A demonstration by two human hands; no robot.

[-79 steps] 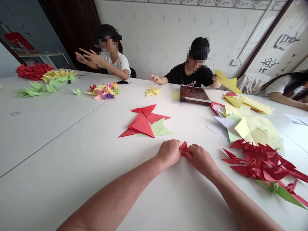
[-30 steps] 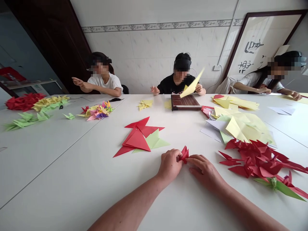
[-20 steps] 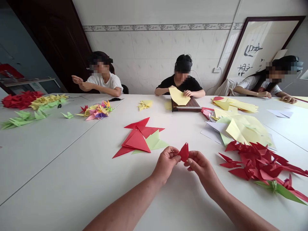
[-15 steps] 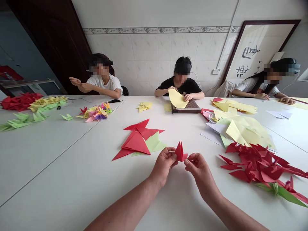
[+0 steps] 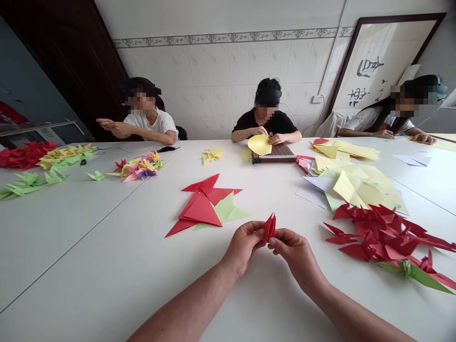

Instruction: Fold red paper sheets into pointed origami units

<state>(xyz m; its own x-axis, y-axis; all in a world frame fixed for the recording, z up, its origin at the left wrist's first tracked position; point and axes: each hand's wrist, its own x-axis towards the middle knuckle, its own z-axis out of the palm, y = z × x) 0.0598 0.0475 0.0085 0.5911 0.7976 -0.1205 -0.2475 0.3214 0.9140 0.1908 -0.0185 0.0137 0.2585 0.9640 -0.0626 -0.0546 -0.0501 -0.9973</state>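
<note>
Two hands meet at the lower centre of the frame, raised a little off the white counter [image 5: 107, 266]. The left hand [image 5: 245, 244] and the right hand [image 5: 295, 249] both pinch one small folded red paper [image 5: 269, 227] between fingertips and thumbs, so that its layered point stands upright between them. Neither hand is spread wide; both are closed narrowly on the paper.

By its look, the step in hand is a mid-fold on a small red origami piece: the paper is already reduced to a narrow, several-layered wedge, and the fingers appear to be parting or squeezing its flaps. The next move probably calls for a light, even pinch from both sides, with the edges kept lined up so the crease runs true and the thin paper does not tear.

Just above the hands lie flat red triangles [image 5: 203, 204] over a pale green sheet [image 5: 230, 209]. At the right edge sits a heap of finished red folded pieces [image 5: 384, 235], and above it loose yellow sheets [image 5: 359, 185]. Across the counter, three other people sit; the middle one bends a yellow sheet over a dark cutting board [image 5: 281, 153].
</note>
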